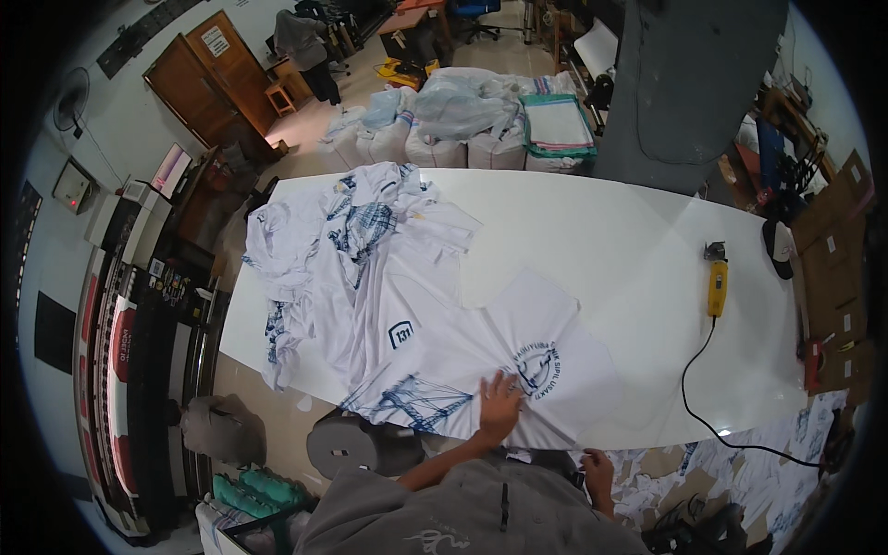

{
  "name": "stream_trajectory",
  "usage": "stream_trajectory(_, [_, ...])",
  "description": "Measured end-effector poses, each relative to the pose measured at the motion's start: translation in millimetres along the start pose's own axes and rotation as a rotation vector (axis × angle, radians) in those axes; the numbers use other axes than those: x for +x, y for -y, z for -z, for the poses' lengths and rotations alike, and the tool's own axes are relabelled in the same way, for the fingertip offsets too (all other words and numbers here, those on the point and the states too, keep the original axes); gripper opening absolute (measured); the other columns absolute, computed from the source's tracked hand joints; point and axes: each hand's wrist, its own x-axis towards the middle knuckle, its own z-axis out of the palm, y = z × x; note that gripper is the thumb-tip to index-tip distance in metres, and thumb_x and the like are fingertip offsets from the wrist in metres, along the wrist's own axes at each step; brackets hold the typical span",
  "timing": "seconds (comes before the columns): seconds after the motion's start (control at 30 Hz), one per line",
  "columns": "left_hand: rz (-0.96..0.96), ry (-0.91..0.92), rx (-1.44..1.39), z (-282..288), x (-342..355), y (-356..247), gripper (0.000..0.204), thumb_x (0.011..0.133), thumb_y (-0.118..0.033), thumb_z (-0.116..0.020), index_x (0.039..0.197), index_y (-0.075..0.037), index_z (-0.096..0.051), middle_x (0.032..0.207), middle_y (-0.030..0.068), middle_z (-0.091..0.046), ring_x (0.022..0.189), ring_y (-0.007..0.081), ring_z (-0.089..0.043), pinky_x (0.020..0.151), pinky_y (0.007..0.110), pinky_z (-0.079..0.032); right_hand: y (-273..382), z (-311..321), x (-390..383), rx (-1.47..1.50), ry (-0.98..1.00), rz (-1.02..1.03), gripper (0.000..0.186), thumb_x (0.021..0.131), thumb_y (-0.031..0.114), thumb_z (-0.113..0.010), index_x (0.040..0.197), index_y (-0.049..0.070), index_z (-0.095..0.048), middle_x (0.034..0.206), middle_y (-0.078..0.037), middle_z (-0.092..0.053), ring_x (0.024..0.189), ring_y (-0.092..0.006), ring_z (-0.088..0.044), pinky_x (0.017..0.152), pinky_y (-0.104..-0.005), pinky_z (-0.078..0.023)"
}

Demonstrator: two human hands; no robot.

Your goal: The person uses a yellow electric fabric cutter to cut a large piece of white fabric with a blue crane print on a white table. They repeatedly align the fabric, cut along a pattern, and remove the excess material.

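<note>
My left hand (499, 407) lies with fingers spread on a white printed garment piece (569, 370), beside its round blue emblem (536, 365) and near a blue line drawing (416, 402). My right hand (598, 476) hangs at the front edge of the white table (666, 333), below the garment's edge, fingers curled; what they hold, if anything, I cannot make out. More white garments with blue prints (324, 250) lie heaped across the left half of the table. A yellow electric cutter (717, 287) with a black cord stands on the right half.
Stacked sacks (425, 148) sit beyond the table, beside a grey pillar (666, 92). A large printer (120, 351) stands left. A person (305, 55) is at the back. A dark cap (777, 250) and cardboard (832, 277) are right. A grey stool (356, 449) is below, fabric scraps lower right.
</note>
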Motion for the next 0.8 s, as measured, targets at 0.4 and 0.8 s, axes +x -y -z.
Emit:
stream_trajectory(0.4, [-0.185, 1.234, -1.158, -27.4, -11.8, -186.8, 0.032, 0.104, -0.031, -0.066, 0.117, -0.002, -0.066, 0.107, 0.0105, -0.068, 0.100, 0.0190, -0.060, 0.093, 0.038, -0.050, -10.4, -29.8, -47.4, 0.933, 0.231, -0.297, 0.048, 0.097, 0.022, -0.069, 0.136, -0.004, -0.058, 0.121, -0.019, -0.067, 0.094, -0.0303, -0.070, 0.077, -0.0429, -0.059])
stream_trajectory(0.8, [-0.077, 0.515, 0.070, -28.3, 57.3, -116.9, 0.088, 0.091, -0.053, -0.076, 0.155, -0.002, -0.046, 0.169, 0.0237, -0.026, 0.158, 0.0510, -0.014, 0.116, 0.077, -0.018, -165.2, 85.5, 27.2, 0.964, -0.409, -0.587, 0.050, 0.082, 0.012, -0.085, 0.122, -0.009, -0.064, 0.101, -0.026, -0.069, 0.103, -0.0434, -0.071, 0.074, -0.0546, -0.067])
